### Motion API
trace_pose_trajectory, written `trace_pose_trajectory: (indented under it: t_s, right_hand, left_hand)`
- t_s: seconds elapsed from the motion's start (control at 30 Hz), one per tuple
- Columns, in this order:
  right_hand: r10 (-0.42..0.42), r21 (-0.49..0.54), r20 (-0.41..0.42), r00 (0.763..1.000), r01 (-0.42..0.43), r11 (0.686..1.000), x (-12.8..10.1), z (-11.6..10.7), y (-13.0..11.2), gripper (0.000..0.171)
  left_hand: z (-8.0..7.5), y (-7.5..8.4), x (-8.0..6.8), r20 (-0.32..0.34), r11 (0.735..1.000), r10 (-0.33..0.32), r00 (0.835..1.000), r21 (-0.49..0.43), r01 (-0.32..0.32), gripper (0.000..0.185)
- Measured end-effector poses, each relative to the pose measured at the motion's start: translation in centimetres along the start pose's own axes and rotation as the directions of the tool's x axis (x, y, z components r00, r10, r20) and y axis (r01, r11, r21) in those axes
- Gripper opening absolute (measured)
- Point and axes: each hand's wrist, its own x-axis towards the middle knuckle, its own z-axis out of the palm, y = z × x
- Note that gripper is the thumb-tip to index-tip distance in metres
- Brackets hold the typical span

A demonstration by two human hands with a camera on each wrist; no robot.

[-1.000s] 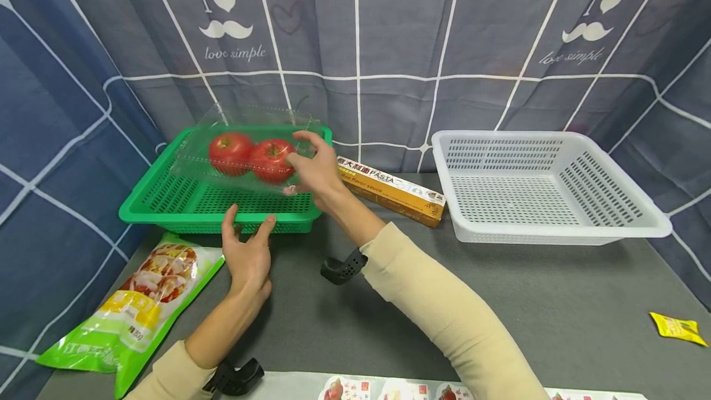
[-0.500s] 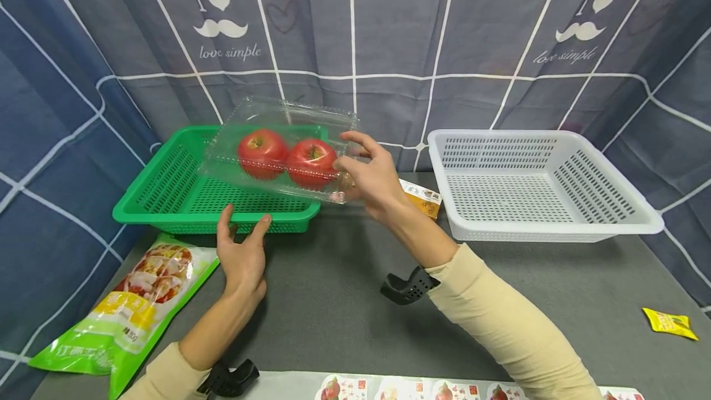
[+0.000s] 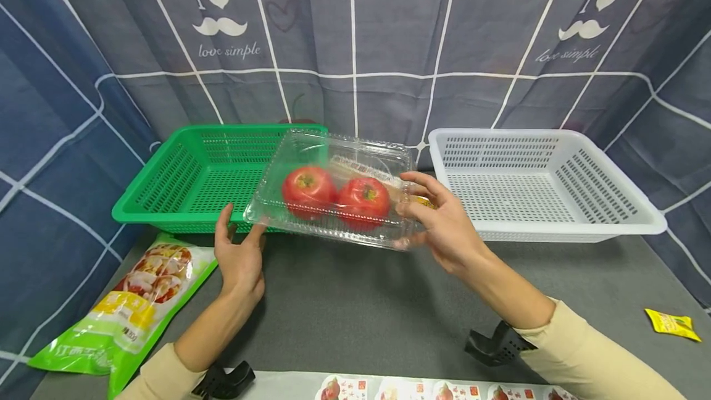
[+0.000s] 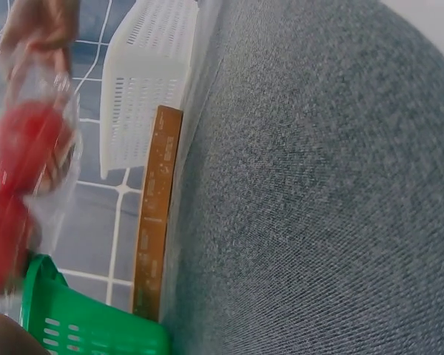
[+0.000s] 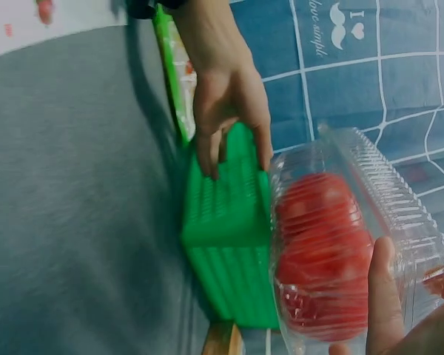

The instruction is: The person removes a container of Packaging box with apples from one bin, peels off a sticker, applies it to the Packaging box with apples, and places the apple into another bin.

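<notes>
Front edge: a printed strip lies on the grey table.
Near right: a small yellow packet.
Near left: a green-and-white food bag.
Left hand: the left hand has thumb and fingers parted at the green basket, near its front rim; whether it grips, I cannot tell.
Right hand: the right hand pinches the right end of a clear container, thumb against fingers.
Container: tilted, raised, between the baskets, two red apples inside.
Behind: an orange pasta box, white basket, checked curtain.
</notes>
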Motion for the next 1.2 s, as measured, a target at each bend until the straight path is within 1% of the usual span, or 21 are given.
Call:
trace_pose_trajectory:
  t_s: [0.1,0.3,0.47,0.6,0.73,0.83,1.0,1.2]
  right_hand:
    - [0.013,-0.004,-0.003,1.0,-0.013,1.0,-1.7,-1.7,0.1,0.053]
    - [-0.017,-0.032,0.01,1.0,0.017,0.999,-4.4,-4.1,0.5,0.05]
    - [-0.02,-0.08,0.027,0.999,0.022,0.997,-6.1,-5.5,1.3,0.05]
    - [0.017,-0.095,0.028,0.999,-0.015,0.995,-7.1,-6.0,2.3,0.054]
    - [0.06,-0.093,0.025,0.998,-0.057,0.994,-7.8,-6.2,3.3,0.057]
    - [0.074,-0.089,0.025,0.997,-0.071,0.993,-8.0,-6.4,3.9,0.057]
    - [0.064,-0.087,0.023,0.998,-0.062,0.994,-8.2,-6.9,4.5,0.055]
    - [0.072,-0.111,0.014,0.997,-0.07,0.991,-8.3,-7.5,5.3,0.055]
  left_hand:
    - [-0.1,0.0,0.0,-0.005,1.0,0.002,1.0,0.0,-0.002,0.071]
    - [-0.3,0.0,0.0,-0.018,1.0,0.012,1.0,0.017,-0.011,0.073]
    - [-0.3,0.0,0.0,-0.023,0.999,0.016,1.0,0.033,-0.016,0.072]
    - [-0.4,-0.1,0.0,-0.022,0.998,0.015,1.0,0.056,-0.014,0.073]
    - [-0.4,-0.1,0.0,-0.02,0.997,0.013,1.0,0.075,-0.012,0.074]
    - [-0.3,-0.1,0.0,-0.017,0.997,0.008,1.0,0.08,-0.007,0.074]
    - [-0.1,-0.2,0.0,-0.015,0.997,-0.002,1.0,0.081,0.003,0.074]
    - [-0.1,-0.1,0.0,-0.009,0.997,0.006,1.0,0.074,-0.005,0.074]
